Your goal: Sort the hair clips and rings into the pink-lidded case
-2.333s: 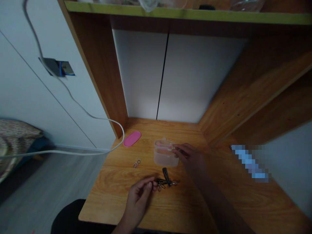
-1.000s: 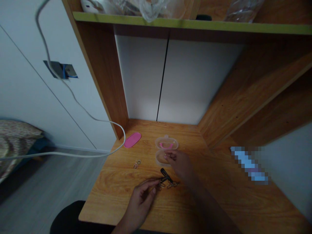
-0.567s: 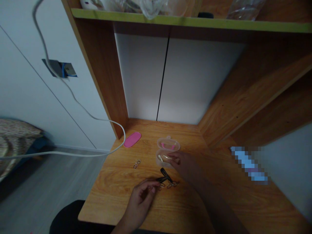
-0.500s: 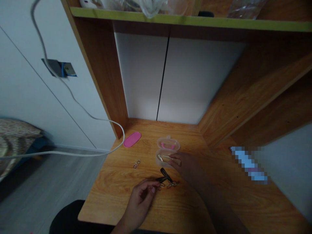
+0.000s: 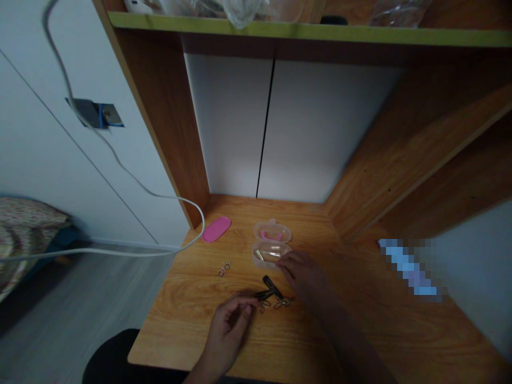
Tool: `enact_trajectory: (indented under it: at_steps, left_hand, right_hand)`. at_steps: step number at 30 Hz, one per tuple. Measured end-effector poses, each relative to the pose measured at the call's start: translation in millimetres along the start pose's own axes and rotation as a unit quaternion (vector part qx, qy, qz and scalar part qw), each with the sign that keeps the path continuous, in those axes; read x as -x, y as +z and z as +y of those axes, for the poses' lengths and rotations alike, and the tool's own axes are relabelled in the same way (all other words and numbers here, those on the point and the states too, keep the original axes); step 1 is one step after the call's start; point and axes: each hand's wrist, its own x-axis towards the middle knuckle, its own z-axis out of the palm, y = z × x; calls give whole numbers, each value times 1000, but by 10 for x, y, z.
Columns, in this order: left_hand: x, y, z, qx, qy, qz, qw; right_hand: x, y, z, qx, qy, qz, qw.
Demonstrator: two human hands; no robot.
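My left hand [image 5: 230, 325] is low over the desk. Its thumb and forefinger are pinched at the near end of a black hair clip [image 5: 263, 294], which crosses another black hair clip [image 5: 274, 287]. Several small hair ties [image 5: 283, 303] lie beside these clips. My right hand [image 5: 302, 271] has its fingers closed at the right rim of a clear plastic box [image 5: 258, 262]. Gold-coloured hair clips [image 5: 275, 254] lie inside the box. Its hinged lid [image 5: 258, 230], with a pink handle [image 5: 272, 236], lies open behind.
A pink oval piece [image 5: 216, 229] rests at the back left of the desk [image 5: 180, 330]. Several small hair ties [image 5: 224, 269] lie left of the box. A white cable [image 5: 140, 253] loops past the desk's left edge. A shelf [image 5: 256, 28] overhangs the back.
The right hand's fingers have moved from inside the box to its right rim, and a gold-coloured clip now lies in the box. The box has shifted slightly left and back.
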Motion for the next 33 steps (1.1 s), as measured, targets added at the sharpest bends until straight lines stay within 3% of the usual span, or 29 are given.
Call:
enact_trajectory:
  at_steps: [5, 9, 13, 20, 28, 33]
  left_hand:
    - [46, 20, -39, -96, 61, 61, 992]
    - [46, 40, -63, -230, 94, 115, 962]
    - [19, 87, -62, -350, 101, 84, 928]
    - [4, 167, -97, -497, 137, 54, 855]
    - [4, 156, -45, -458, 134, 51, 877]
    - [14, 148, -49, -468, 138, 37, 872]
  right_hand:
    - [287, 49, -96, -2, 7, 80, 997]
    - [594, 302, -155, 6, 111, 76, 991]
    - [760, 521, -224, 15, 159, 108, 981]
    - [736, 648, -346, 6, 195, 117, 974]
    - [720, 624, -338, -59, 199, 115, 971]
    - [746, 611, -356, -91, 201, 121, 968]
